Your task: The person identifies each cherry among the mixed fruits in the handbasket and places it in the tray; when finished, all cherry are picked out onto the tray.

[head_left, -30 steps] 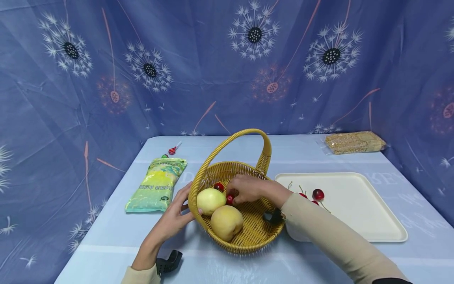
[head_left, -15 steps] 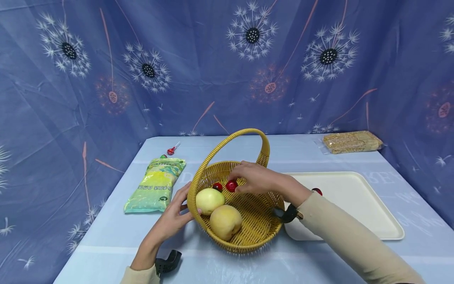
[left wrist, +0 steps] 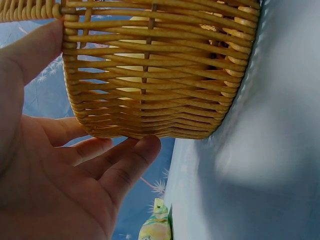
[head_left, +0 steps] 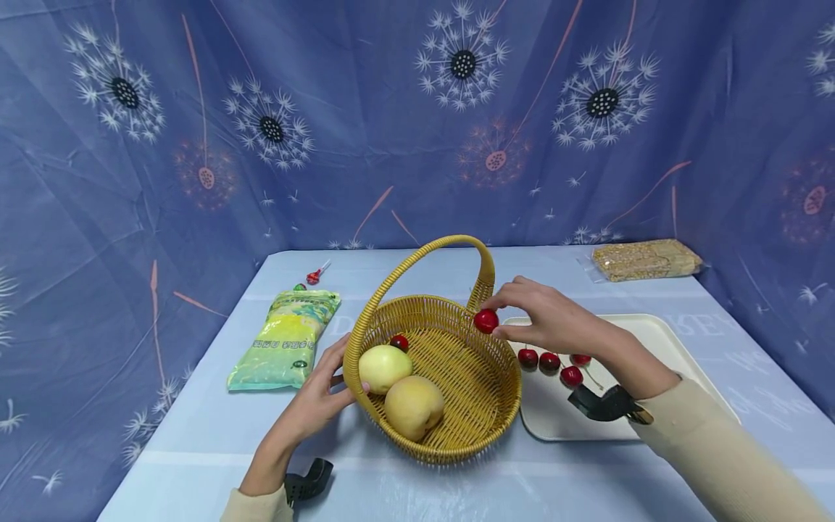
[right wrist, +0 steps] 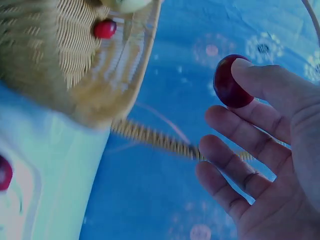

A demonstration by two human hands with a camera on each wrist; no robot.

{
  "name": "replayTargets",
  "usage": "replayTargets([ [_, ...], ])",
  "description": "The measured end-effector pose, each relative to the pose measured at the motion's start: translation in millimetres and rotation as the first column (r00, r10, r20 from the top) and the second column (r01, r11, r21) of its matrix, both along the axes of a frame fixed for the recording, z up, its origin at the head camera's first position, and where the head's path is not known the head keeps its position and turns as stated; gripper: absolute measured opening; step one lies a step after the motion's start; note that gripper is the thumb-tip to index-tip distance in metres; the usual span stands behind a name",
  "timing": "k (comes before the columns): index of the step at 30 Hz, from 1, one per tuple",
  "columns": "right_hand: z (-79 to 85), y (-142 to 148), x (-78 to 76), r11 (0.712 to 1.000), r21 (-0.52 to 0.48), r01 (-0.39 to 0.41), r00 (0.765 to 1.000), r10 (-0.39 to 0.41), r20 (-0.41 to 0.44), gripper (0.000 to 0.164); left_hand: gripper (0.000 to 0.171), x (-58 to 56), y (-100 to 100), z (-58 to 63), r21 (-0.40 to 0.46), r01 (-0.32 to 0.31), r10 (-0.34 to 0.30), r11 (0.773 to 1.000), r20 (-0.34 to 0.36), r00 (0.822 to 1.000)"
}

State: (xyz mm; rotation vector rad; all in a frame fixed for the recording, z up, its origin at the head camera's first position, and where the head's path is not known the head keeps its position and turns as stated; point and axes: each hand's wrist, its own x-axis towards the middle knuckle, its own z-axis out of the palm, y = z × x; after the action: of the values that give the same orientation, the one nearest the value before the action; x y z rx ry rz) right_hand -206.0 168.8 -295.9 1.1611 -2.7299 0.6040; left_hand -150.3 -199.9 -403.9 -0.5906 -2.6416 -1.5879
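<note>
My right hand (head_left: 541, 313) pinches a dark red cherry (head_left: 485, 321) between thumb and fingers, above the right rim of the wicker basket (head_left: 479, 417). In the right wrist view the cherry (right wrist: 232, 82) sits at the thumb tip while the other fingers are spread loosely. My left hand (head_left: 324, 384) holds the basket's left side; the left wrist view has its thumb at the rim and its fingertips against the woven wall (left wrist: 165, 95). Inside the basket lie a pale green-yellow fruit (head_left: 385, 368), a yellow peach-like fruit (head_left: 414, 407) and another cherry (head_left: 400, 343).
A cream tray (head_left: 659, 341) on the right bears several cherries (head_left: 571, 376) with stems. At the left lies a green and yellow packet (head_left: 287, 341), with a red lollipop (head_left: 314, 277) behind it. A clear bag of grain-like food (head_left: 646, 261) lies at the back right.
My right hand has lifted the cherry out of the basket and moved right, to above the rim by the tray. The cherries on the tray are uncovered. My left hand stays on the basket.
</note>
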Motion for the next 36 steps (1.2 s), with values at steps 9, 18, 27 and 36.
replayTargets([
  [9, -22.7, 68, 13.9, 0.978, -0.032, 0.206, 0.978, -0.207, -0.027, 0.032, 0.071, 0.0, 0, -0.4, -0.011, -0.006, 0.006, 1.000, -0.001, 1.000],
  [18, -56.4, 122, 20.5, 0.935, -0.012, 0.355, 0.935, -0.355, 0.013, 0.030, 0.070, -0.4, 0, 0.1, -0.015, 0.003, -0.003, 1.000, -0.011, 1.000],
  [27, -94.8, 155, 18.9, 0.931, -0.022, 0.365, 0.931, -0.365, 0.003, 0.029, 0.071, 0.1, 0, 1.0, -0.012, -0.001, 0.001, 1.000, -0.003, 1.000],
  [36, -112.9, 167, 19.6, 0.924, 0.012, 0.382, 0.917, -0.381, 0.118, 0.028, 0.071, -0.3, -1, -0.3, -0.013, -0.006, 0.006, 1.000, 0.001, 1.000],
])
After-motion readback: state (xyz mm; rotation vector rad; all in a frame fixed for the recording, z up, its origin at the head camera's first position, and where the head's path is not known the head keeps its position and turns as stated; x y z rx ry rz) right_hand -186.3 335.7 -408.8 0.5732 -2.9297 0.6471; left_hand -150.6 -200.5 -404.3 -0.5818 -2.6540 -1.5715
